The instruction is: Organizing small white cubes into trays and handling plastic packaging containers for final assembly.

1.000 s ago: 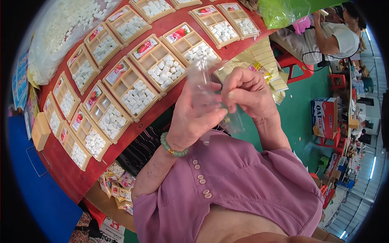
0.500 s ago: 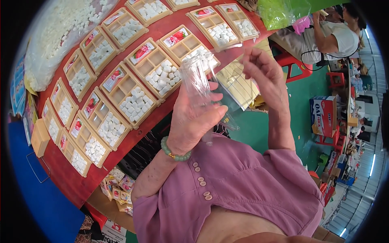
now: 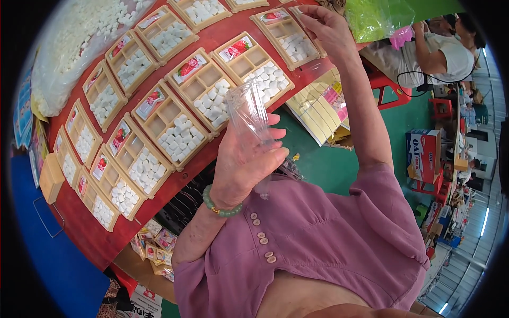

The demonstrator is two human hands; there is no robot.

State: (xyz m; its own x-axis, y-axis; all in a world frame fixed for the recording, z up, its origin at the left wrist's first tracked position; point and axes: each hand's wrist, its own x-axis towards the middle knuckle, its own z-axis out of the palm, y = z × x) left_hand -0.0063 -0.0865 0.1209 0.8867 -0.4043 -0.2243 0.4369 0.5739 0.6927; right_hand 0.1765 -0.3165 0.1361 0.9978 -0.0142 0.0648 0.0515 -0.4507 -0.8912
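Observation:
My left hand (image 3: 246, 167), with a green bead bracelet at the wrist, is raised in front of my chest and closed on a clear plastic bag (image 3: 248, 108) that stands up from the fingers. My right hand (image 3: 324, 27) is stretched out to the far right end of the red table (image 3: 212, 40). Its fingers curl on the edge of a tan compartment tray (image 3: 297, 13) that the hand partly hides. Beside it lies another tray (image 3: 285, 38) with white cubes and a strawberry picture card.
Several more trays of white cubes (image 3: 175, 124) lie in rows across the table. A big clear sack of white cubes (image 3: 74, 42) sits at the far left. A stack of yellow sheets (image 3: 318, 111), a green bag (image 3: 377, 18), a seated person (image 3: 442, 50) and a carton (image 3: 423, 155) are to the right.
My right hand has left the bag and reached up and away to the far tray. My left hand still holds the clear bag, now alone.

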